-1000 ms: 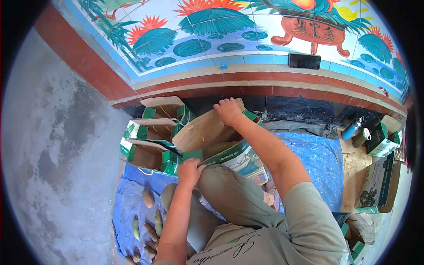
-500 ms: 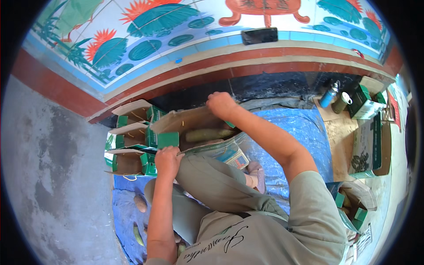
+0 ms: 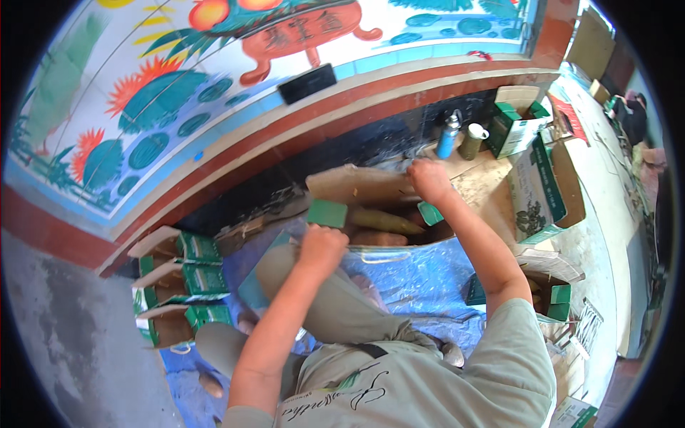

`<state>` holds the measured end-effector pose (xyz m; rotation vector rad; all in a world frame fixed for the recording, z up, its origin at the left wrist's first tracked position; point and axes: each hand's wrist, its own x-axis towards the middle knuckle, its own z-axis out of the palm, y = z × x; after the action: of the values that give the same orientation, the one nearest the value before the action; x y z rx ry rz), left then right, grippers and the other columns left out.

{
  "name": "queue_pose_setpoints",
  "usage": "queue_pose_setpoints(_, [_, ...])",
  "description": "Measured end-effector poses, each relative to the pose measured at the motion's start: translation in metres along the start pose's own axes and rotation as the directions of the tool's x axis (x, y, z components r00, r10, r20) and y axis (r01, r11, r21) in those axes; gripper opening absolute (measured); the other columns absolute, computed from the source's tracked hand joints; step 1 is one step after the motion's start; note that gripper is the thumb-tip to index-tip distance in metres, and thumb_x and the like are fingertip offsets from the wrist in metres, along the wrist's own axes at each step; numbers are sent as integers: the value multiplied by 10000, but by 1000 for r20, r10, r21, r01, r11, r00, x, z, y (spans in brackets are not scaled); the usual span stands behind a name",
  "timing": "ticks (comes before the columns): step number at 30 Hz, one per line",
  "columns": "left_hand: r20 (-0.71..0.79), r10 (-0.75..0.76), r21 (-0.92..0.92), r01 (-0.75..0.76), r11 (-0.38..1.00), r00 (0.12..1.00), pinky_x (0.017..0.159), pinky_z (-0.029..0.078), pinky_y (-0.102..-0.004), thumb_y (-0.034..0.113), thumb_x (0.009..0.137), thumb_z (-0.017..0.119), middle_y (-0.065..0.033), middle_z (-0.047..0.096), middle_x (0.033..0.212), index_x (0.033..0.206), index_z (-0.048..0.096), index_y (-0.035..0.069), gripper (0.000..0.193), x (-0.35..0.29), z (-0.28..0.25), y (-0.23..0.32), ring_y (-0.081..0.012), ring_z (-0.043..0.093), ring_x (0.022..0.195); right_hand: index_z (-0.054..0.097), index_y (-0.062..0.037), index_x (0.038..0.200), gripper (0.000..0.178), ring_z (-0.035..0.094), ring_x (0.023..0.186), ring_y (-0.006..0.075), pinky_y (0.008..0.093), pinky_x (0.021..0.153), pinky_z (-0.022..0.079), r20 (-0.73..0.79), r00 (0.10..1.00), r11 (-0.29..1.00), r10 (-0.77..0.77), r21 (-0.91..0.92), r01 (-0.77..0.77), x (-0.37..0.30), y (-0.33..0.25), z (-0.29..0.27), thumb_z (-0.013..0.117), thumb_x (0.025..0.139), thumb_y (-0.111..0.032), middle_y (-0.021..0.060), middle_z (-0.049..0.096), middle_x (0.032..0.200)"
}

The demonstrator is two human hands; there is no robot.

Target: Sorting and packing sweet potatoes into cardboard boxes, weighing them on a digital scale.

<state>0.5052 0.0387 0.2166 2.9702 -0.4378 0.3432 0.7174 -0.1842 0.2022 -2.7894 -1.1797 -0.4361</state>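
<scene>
The background is formed by a tiled wall (image 3: 168, 100) painted with plants and a red vessel, below which a grey floor (image 3: 57, 314) and a crumpled blue plastic sheet (image 3: 421, 289) are seen. On the sheet's left margin, three open green-and-white cartons (image 3: 203, 279) are set in a row; on the right, further cartons (image 3: 539, 196) of the same colours are stood. The open carton (image 3: 349, 184) being handled is located between the wall and the person's knees, above the sheet; whether it is lifted or rested there cannot be told. Its near left corner, beside a green flap (image 3: 327, 212), is gripped by the left hand (image 3: 325, 248), and its far right corner is clasped by the right hand (image 3: 429, 180), the two hands being held well apart. Inside the carton, a long green vegetable (image 3: 389, 220) is laid beside a reddish-brown tuber (image 3: 378, 239). Beyond the right hand, a blue bottle (image 3: 447, 141) and an olive mug (image 3: 471, 145) are placed side by side. A black phone (image 3: 307, 85) is propped against the wall.
</scene>
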Motion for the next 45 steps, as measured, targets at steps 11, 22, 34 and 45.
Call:
queue_pose_setpoints(11, [-136,-97,-289,54,956,986,772,435,-400,191,710,688,-83,661,816,825,650,86,161,46,-15,26,-278,609,799,631,-83,784,87,605,806,286,397,697,492,210,925,943,318,-170,-285,-102,83,36,563,771,-135,109,611,827])
queue_pose_setpoints(22, [-472,-619,-169,625,762,627,873,419,-388,128,846,563,-138,611,1004,1030,607,23,217,-125,-80,-112,-308,558,958,611,-70,771,66,582,818,296,416,720,465,89,916,919,391,-90,-384,-97,46,49,557,764,-107,119,601,802])
queue_pose_setpoints(34, [-400,-831,-446,711,544,386,847,441,-336,174,931,471,-157,623,1013,1054,588,-25,261,-204,-57,-136,-270,592,934,636,-92,837,134,593,888,269,406,771,462,136,879,883,458,-188,-431,-94,34,50,515,803,-142,92,624,873])
queue_pose_setpoints(45, [-365,-835,-472,691,547,412,858,434,-312,192,947,444,-131,641,1012,1091,578,-3,276,-207,-65,-125,-220,598,954,634,-88,847,123,588,879,283,407,770,450,88,878,876,470,-171,-451,-98,32,56,570,759,-145,100,624,874])
